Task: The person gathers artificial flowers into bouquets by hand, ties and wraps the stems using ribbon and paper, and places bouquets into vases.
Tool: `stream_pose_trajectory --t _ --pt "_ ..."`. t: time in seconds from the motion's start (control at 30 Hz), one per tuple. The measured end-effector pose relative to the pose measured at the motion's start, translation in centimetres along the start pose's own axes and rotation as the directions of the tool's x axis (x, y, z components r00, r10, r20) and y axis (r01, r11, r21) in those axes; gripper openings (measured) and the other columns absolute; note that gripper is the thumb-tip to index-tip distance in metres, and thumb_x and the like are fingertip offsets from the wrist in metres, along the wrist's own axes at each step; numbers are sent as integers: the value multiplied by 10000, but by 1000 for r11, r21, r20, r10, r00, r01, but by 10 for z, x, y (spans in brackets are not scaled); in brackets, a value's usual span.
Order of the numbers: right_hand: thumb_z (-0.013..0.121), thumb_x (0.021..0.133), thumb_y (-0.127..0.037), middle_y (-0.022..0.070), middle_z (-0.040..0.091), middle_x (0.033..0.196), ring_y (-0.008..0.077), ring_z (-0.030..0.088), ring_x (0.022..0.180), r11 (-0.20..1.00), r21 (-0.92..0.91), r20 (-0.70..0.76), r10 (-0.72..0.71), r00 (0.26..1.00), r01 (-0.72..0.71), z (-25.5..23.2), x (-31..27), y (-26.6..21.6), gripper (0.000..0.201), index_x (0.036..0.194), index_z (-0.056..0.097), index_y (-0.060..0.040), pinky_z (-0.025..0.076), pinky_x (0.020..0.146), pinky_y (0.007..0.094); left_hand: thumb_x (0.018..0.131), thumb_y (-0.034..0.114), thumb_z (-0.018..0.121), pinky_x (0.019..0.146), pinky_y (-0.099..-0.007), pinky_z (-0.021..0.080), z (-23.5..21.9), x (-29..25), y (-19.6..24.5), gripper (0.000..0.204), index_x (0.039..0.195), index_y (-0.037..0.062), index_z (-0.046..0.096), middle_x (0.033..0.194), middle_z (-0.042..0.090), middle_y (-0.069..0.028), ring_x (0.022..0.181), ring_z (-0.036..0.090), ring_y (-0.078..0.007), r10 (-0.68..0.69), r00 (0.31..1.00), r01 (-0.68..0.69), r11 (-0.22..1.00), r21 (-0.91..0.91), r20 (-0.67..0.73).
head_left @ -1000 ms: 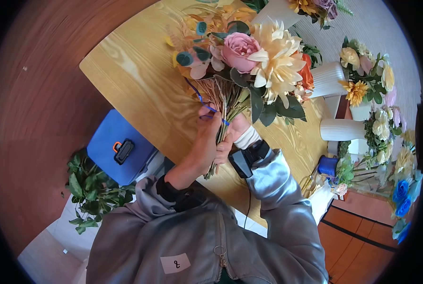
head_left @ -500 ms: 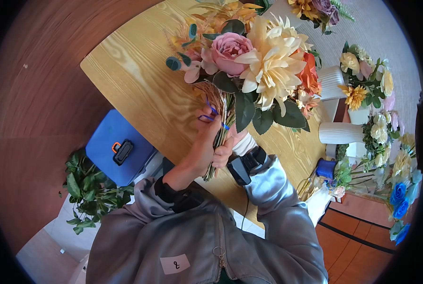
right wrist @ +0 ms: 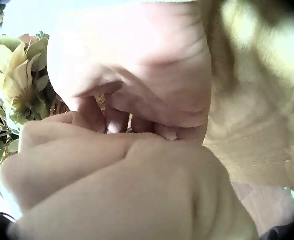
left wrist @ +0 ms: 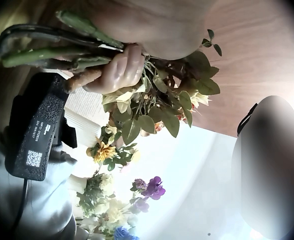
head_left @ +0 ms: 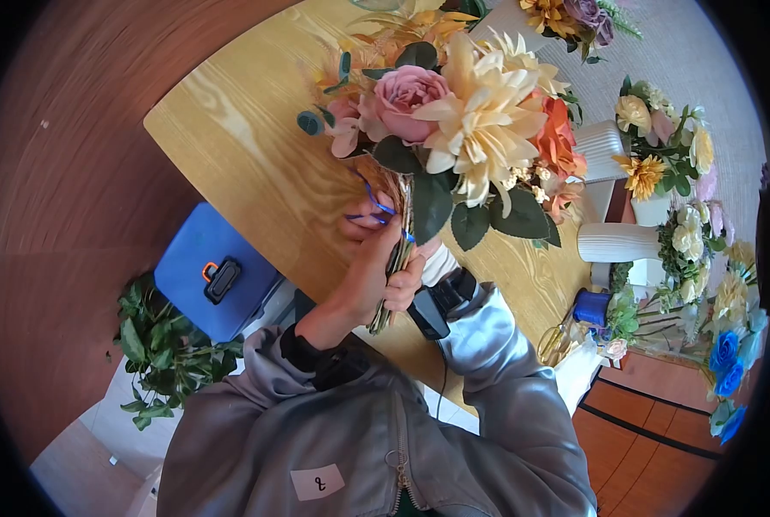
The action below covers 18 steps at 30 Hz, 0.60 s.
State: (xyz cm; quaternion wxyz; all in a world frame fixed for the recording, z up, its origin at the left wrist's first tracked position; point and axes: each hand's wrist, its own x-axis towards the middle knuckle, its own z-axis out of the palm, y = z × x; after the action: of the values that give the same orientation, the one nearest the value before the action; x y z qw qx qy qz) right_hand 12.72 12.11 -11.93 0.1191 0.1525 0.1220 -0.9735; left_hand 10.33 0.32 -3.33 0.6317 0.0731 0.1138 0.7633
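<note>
In the head view a bouquet with a pink rose (head_left: pixel 409 103) and a large cream flower (head_left: pixel 481 121) stands over the table. The right hand (head_left: pixel 405 280) grips its stems (head_left: pixel 383 312), fingers wrapped round them. Beside it, the left hand (head_left: pixel 361 280) lies against the stems, its curled fingers holding a thin blue ribbon (head_left: pixel 374 195) that crosses them. The left wrist view shows the right hand (left wrist: pixel 119 70) round the stems under a blurred left hand (left wrist: pixel 152 25). Both the left hand (right wrist: pixel 142 60) and right hand (right wrist: pixel 122 185) hide the stems in the right wrist view.
White vases (head_left: pixel 617 242) of flowers line the table's (head_left: pixel 230 112) right side, near a blue ribbon spool (head_left: pixel 591 306) and gold-coloured scissors (head_left: pixel 554 343). Left of the table are a blue case (head_left: pixel 204 284) and a leafy plant (head_left: pixel 156 353).
The bouquet's flower heads have shifted left and tilted nearer the head camera. The left fingers with the ribbon have moved slightly left; both hands remain at the stems.
</note>
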Motion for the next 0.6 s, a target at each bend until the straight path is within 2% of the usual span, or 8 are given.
stream_pose_trajectory --t 0.13,0.2,0.3,0.33,0.4,0.43,0.47,0.6 --pt "501 820 -275 -31 324 751 93 305 669 999 44 -18 -2 1000 3 27 -3 19 144 814 397 -176 258 548 196 904 429 225 330 -196 188 2 1 -3 353 777 131 364 486 274 38 341 226 -49 -4 998 1 998 -56 -56" --pt "489 826 -279 -47 311 761 71 289 663 915 -74 33 -395 918 396 60 -4 36 117 805 395 -212 215 539 172 908 423 218 328 -196 186 0 1 -5 358 765 130 366 484 275 38 339 227 -49 7 997 -12 998 -61 -78" --pt "486 834 -286 -40 321 726 77 298 656 913 -37 -84 -407 909 406 27 7 31 141 794 402 -180 253 513 191 894 463 240 325 -196 182 -5 0 -3 398 723 126 368 467 270 38 329 225 -53 -51 999 51 997 53 -10" --pt "486 834 -286 -40 321 726 77 298 656 913 -38 -84 -407 909 406 28 6 20 141 794 402 -180 253 513 191 882 488 253 324 -198 180 -10 -1 -3 417 711 126 368 459 271 39 325 223 -52 -46 998 49 996 73 -34" --pt "491 838 -281 -24 374 700 94 374 638 916 -397 -30 49 998 -57 62 -2 -13 164 796 421 -140 336 500 228 870 513 267 322 -200 179 -4 -1 1 436 699 125 368 450 272 39 320 222 -51 -42 997 47 995 92 -60" --pt "485 846 -244 15 494 751 137 492 649 976 -199 -118 69 991 -91 37 -3 -15 153 858 464 -94 434 556 269 859 537 270 319 -202 174 9 0 6 455 696 124 371 447 276 40 316 216 -49 26 945 40 980 194 -325" --pt "471 857 -214 50 561 865 165 562 681 898 -437 -49 -87 995 56 58 -14 -17 161 936 491 -76 469 614 269 848 560 273 316 -204 169 16 0 10 474 692 124 375 443 279 41 311 210 -47 119 822 60 955 292 -557" --pt "490 843 -117 -12 523 745 91 490 693 920 -390 -224 -144 964 47 63 -22 -16 46 828 517 -83 414 657 226 866 529 271 304 -194 165 -5 -2 14 449 715 122 387 464 305 42 306 191 -42 265 778 -24 919 394 -570"
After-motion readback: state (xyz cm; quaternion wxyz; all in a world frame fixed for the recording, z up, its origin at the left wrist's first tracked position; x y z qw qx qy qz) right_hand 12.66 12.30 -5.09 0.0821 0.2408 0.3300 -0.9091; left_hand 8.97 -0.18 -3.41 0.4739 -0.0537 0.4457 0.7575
